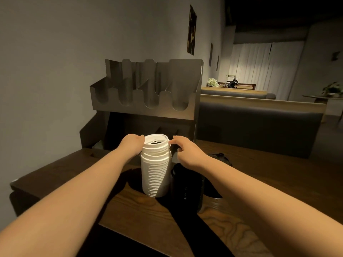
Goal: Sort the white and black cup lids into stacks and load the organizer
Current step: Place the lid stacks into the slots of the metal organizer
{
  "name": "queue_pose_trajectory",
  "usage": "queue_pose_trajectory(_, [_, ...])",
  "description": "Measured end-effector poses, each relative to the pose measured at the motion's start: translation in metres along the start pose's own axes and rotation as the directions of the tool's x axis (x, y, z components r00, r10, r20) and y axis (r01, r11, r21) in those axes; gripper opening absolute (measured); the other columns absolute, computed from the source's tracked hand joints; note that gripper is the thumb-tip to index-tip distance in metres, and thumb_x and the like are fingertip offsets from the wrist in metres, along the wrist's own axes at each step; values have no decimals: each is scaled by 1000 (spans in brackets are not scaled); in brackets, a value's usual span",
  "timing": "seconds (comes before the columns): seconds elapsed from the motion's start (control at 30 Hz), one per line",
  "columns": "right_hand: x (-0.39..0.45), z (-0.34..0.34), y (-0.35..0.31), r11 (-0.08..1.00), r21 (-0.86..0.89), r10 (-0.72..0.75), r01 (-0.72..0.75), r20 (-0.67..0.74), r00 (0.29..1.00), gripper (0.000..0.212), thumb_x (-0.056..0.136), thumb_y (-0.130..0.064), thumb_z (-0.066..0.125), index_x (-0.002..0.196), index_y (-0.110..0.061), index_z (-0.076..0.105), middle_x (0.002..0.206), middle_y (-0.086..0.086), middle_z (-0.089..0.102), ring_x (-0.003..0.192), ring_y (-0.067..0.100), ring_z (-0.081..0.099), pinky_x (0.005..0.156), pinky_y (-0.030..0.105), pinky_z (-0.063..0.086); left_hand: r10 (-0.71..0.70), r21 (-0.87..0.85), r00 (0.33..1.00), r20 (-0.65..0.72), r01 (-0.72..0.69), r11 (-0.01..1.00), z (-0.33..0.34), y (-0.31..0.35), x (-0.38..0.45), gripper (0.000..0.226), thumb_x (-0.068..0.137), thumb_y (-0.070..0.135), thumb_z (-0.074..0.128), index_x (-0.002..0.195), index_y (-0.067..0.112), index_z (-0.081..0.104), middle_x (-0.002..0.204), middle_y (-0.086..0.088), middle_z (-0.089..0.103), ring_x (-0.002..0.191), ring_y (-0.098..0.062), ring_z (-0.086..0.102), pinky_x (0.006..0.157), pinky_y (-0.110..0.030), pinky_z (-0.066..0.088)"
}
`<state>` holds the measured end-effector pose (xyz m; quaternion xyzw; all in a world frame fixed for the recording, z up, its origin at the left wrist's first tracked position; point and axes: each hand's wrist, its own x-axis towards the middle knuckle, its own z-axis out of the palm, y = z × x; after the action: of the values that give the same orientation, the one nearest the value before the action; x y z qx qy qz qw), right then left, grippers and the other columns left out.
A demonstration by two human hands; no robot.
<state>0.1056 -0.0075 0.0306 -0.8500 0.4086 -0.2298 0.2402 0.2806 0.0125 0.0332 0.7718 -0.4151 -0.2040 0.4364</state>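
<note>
Left hand (132, 144) curls its fingers round the top lids of the white stack (155, 167), which stands upright on the table (241, 182), long axis vertical, rims up. Right hand (185, 150) is just right of the stack top, fingers loosely bent and reaching toward it; whether they touch is unclear. Black lids (185, 182) lie beside the stack on the right. Beyond, the metal organizer (146, 93) stands with its slots facing near.
</note>
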Motion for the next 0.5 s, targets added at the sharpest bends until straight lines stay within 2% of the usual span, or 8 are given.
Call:
queue_pose_trajectory(0.07, [2, 0, 2, 1000, -1, 0, 0, -6, 1000, 61, 89, 9, 39, 142, -21, 40, 156, -1, 24, 144, 21, 20, 114, 33, 21, -8, 28, 1000, 15, 7, 1000, 1, 1, 1, 38, 102, 25, 38, 121, -3, 55, 85, -7, 53, 89, -22, 47, 79, -30, 36])
queue_pose_trajectory(0.17, [2, 3, 3, 1000, 3, -5, 5, 3, 1000, 60, 89, 8, 42, 140, -22, 42, 150, 1, 35, 138, 21, 31, 108, 31, 31, 3, 39, 1000, 26, -4, 999, 1, 1, 4, 40, 101, 28, 41, 128, 1, 53, 119, -14, 57, 105, -26, 52, 83, -29, 35])
queue_pose_trajectory(0.2, [2, 4, 3, 1000, -9, -15, 15, 5, 1000, 58, 88, 8, 43, 138, -22, 45, 148, 1, 38, 136, 21, 34, 106, 30, 33, 8, 45, 999, 31, -9, 999, 1, -1, 4, 40, 101, 29, 43, 130, 2, 53, 125, -13, 57, 112, -27, 52, 83, -29, 35])
queue_pose_trajectory(0.37, [0, 6, 4, 999, -39, -19, 19, -1, 1000, 48, 91, 5, 45, 131, -20, 53, 142, 2, 46, 131, 21, 41, 104, 30, 37, 77, 20, 994, 72, -79, 997, 3, -12, 5, 37, 98, 28, 50, 128, 7, 58, 128, -11, 58, 121, -27, 51, 93, -31, 39])
queue_pose_trajectory(0.5, [2, 10, 12, 999, -14, -43, 43, -44, 998, 32, 95, -15, 46, 126, -20, 56, 138, -1, 51, 126, 18, 47, 101, 32, 41, 63, -33, 997, 49, -62, 998, 9, -11, 3, 39, 100, 29, 46, 131, 6, 54, 132, -11, 56, 123, -28, 49, 91, -30, 36])
